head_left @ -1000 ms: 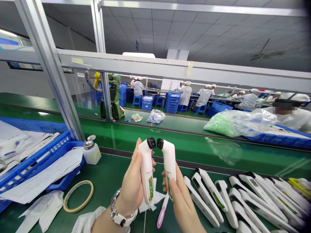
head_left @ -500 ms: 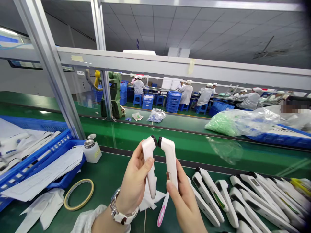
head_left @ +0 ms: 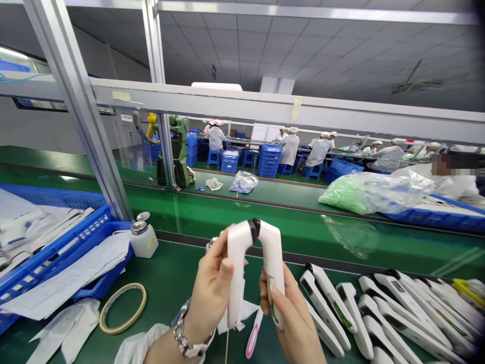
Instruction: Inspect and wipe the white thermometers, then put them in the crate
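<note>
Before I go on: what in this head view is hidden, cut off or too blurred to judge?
- Black tips of the two white thermometers, left one and right one: pressed together, contact faces hidden.
- Left hand covers the left one's far side.
- Right hand covers the right one's lower grip.
- Pink brush: upper end behind the hands.
- Row of thermometers: cut off by right and bottom edges.
- Dispenser bottle label: too small.

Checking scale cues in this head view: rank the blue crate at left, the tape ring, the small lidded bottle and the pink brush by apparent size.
1. blue crate, partly cut off
2. tape ring
3. small lidded bottle
4. pink brush, partly hidden, so its last place is unsure
</note>
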Tool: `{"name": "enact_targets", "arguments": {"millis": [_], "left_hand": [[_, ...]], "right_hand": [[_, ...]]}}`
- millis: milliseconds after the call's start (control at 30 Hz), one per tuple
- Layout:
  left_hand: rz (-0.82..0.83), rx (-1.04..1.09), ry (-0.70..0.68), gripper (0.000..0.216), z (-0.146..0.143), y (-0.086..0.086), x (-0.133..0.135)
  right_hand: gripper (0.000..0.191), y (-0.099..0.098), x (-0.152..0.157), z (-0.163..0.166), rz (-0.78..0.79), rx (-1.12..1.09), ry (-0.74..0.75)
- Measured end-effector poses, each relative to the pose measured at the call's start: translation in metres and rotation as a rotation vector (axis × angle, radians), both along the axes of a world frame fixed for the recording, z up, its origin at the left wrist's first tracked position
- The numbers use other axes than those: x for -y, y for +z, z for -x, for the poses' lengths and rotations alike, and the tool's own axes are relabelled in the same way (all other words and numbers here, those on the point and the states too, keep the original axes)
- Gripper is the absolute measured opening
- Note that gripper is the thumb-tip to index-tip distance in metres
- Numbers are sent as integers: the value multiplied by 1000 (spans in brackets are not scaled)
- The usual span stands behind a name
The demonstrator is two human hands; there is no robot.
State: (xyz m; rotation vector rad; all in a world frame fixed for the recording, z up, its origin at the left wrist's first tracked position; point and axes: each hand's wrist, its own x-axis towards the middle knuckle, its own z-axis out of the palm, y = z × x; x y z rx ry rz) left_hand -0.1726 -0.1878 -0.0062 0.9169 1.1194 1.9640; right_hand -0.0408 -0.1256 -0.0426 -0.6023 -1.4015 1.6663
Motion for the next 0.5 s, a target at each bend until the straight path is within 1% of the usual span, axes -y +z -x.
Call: {"name": "enact_targets", "arguments": {"millis": [33, 100, 200, 267, 333, 400, 467, 500], "left_hand": [[-15, -34, 0, 61, -1, -1, 2], [-20, -18, -65, 61, -5, -3, 4], [45, 89, -219, 55, -14, -3, 4], [112, 201, -264, 49, -19, 0, 2], [138, 348, -292, 44, -22, 4, 0], [131, 479, -366, 43, -23, 8, -1], [123, 547, -466, 52, -24, 11, -2], [116, 559, -495, 57, -24, 12, -2]], "right_hand": [[46, 1, 1, 0, 33, -8, 30], [50, 2, 6, 1, 129, -2, 57], [73, 2, 17, 2, 332, 35, -26], [80, 2, 23, 3, 426, 38, -83], [75, 2, 26, 4, 438, 7, -101], [64, 4, 25, 5, 389, -39, -70], [54, 6, 24, 6, 301, -78, -36], [50, 6, 23, 6, 257, -86, -26]]}}
